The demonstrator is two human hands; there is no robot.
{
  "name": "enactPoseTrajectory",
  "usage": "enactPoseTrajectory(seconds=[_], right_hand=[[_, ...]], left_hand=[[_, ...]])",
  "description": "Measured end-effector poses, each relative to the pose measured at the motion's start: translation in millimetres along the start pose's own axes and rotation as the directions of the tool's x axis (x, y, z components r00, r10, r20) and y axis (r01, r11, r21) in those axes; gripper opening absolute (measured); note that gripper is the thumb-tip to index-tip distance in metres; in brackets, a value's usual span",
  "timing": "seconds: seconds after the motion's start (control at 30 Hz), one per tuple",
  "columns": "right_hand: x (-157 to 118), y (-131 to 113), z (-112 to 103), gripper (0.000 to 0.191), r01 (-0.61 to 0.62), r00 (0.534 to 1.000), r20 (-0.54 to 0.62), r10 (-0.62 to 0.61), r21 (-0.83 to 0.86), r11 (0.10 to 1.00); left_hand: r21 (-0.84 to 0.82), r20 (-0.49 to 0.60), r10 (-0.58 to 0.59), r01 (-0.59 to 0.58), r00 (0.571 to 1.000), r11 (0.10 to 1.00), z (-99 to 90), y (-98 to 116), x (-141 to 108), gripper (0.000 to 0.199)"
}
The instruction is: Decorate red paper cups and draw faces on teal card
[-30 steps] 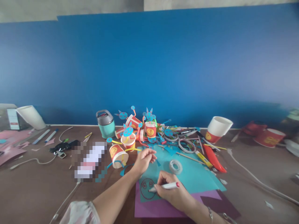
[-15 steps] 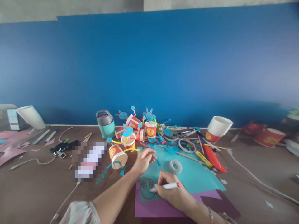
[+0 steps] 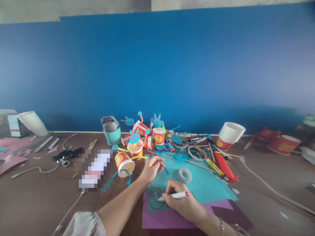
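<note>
My right hand point(image 3: 180, 200) grips a white marker point(image 3: 177, 195) with a red end, its tip at a round face point(image 3: 155, 198) drawn in dark red on the light blue paper point(image 3: 209, 186). The face has an outline and two eyes. My left hand point(image 3: 153, 167) rests at the left side of that paper, fingers loosely bent and a little apart, with nothing visible in it. Beneath the blue sheet lies purple paper point(image 3: 162, 221). A roll of clear tape point(image 3: 185, 175) sits on the blue sheet, just beyond my right hand.
Paper-cup figures point(image 3: 124, 165) with blue paper heads stand and lie beyond my left hand. A teal flask point(image 3: 112, 132) is behind them. Right of centre are tape rings point(image 3: 197, 153), a yellow cutter point(image 3: 214, 167), a red pouch point(image 3: 225, 167) and stacked cups point(image 3: 230, 136). A cable point(image 3: 273, 188) crosses the right.
The marker tip has shifted very slightly within the drawn face. My left hand stays in the same place.
</note>
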State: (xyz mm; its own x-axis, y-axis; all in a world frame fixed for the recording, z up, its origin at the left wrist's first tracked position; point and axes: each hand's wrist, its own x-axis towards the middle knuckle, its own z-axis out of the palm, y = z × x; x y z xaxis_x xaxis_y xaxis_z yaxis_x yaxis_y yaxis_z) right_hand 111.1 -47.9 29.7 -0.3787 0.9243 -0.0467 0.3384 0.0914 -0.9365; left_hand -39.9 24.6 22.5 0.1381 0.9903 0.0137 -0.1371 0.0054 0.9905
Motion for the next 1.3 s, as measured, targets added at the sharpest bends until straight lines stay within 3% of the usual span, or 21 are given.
enactPoseTrajectory(seconds=[0.23,0.43,0.63,1.07,1.3], right_hand=[[-0.7,-3.2,-0.8,0.019,-0.003,0.999,0.034,0.002,0.035,0.999],[0.8,-1.6,-1.4,0.019,-0.013,0.999,-0.050,0.010,-0.051,0.999],[-0.2,0.2,1.2,0.019,-0.022,1.000,0.011,0.022,0.045,0.999],[1.6,-9.7,-0.6,0.019,-0.028,0.998,-0.062,0.020,-0.126,0.992],[2.4,0.2,0.3,0.020,0.005,0.996,-0.087,-0.013,-0.099,0.995]], left_hand=[[0.001,0.001,-0.003,0.003,1.000,1.000,0.2,0.2,0.0,0.015],[0.000,0.000,-0.005,0.005,1.000,1.000,0.3,-0.4,-0.2,0.015],[-0.004,0.002,-0.003,0.003,1.000,1.000,0.0,-1.5,0.6,0.015],[-0.006,0.007,-0.001,0.001,1.000,1.000,-0.3,0.2,0.6,0.015],[-0.004,0.006,-0.002,0.002,1.000,1.000,-0.1,0.8,0.4,0.016]])
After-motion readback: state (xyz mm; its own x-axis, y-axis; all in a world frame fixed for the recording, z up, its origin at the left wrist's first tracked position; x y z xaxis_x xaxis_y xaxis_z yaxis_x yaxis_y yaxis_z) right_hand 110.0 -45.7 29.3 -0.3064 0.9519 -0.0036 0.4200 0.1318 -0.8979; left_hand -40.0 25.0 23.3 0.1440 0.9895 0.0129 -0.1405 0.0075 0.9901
